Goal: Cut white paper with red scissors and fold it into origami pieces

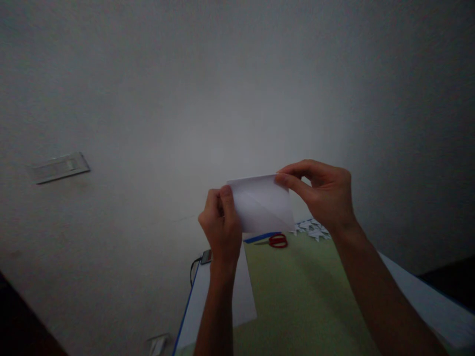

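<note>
A white sheet of paper (pixel 261 207) is held up above the table, with a faint diagonal crease across it. My left hand (pixel 224 222) pinches its left edge, thumb on the near face. At the upper right corner, the thumb and fingers of my right hand (pixel 322 193) are closed on the paper's top edge. Below and behind the paper, scissors (pixel 277 241) with red handles lie on the green table covering (pixel 297 287). Part of a blue strip (pixel 261 238) shows beside them.
Several white cut-paper pieces (pixel 315 231) lie at the table's far edge. A larger white sheet (pixel 243 296) lies on the left side. A dark device (pixel 206 256) with a cable sits at the left edge. Behind stands a wall (pixel 222 99) with a switch plate (pixel 61 168).
</note>
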A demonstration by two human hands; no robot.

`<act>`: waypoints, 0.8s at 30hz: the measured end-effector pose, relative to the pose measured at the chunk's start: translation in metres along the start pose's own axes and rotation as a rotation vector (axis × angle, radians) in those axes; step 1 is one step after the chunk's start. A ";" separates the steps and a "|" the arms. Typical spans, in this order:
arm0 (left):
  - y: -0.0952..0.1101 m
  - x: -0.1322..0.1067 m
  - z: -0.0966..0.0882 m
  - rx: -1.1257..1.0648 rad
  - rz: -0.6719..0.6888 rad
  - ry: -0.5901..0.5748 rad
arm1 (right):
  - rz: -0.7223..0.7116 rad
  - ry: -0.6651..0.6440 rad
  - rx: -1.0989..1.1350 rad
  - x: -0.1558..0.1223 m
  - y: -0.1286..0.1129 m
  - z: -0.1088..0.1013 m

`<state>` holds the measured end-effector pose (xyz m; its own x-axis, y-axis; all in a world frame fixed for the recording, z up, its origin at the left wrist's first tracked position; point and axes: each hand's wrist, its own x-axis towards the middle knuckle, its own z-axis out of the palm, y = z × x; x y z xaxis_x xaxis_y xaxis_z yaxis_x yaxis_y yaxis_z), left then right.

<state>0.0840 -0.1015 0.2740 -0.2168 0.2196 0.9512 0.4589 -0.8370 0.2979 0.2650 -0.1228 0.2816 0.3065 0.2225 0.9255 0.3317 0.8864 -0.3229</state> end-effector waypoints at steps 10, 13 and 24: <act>0.006 -0.002 -0.003 0.034 0.045 0.048 | 0.004 -0.036 0.036 0.000 -0.002 0.000; 0.007 -0.003 -0.005 0.009 0.032 0.069 | 0.006 -0.043 0.031 0.001 -0.004 0.001; 0.000 0.001 -0.005 -0.050 -0.034 -0.050 | 0.026 -0.042 0.028 -0.001 0.002 0.001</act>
<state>0.0798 -0.1041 0.2746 -0.1876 0.2717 0.9439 0.4081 -0.8525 0.3265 0.2646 -0.1210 0.2808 0.2768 0.2617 0.9246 0.2990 0.8910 -0.3417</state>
